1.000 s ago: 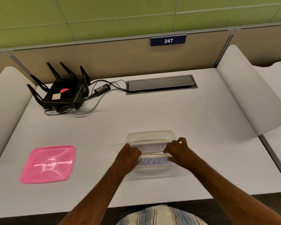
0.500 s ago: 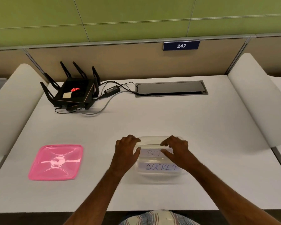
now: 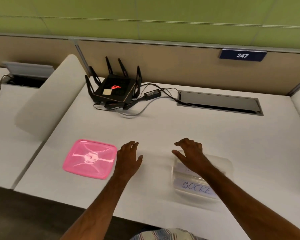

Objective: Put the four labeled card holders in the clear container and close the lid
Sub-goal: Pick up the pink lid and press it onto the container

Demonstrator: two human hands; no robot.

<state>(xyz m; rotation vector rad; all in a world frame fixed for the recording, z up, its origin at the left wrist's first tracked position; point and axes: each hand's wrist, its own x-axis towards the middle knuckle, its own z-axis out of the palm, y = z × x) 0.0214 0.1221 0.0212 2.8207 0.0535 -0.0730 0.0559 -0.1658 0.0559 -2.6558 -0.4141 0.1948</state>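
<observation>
Head view: white desk bearing clear container at right, card holders inside, uncovered. Pink lid flat at left, well apart. Left hand just beside lid, fingers spread, empty; right hand over container, relaxed, empty. Best taken by near edge, seated squarely, corners pressed.

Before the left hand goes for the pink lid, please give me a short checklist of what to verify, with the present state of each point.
1. Left hand free, holding nothing: ok.
2. Pink lid flat on the desk, just left of that hand, nothing on it: ok.
3. Right hand holding nothing, over the clear container: ok.
4. Container already closed: not ok, lid apart from it.
5. All four card holders inside: cannot tell; only the SOCKET card reads clearly.
</observation>
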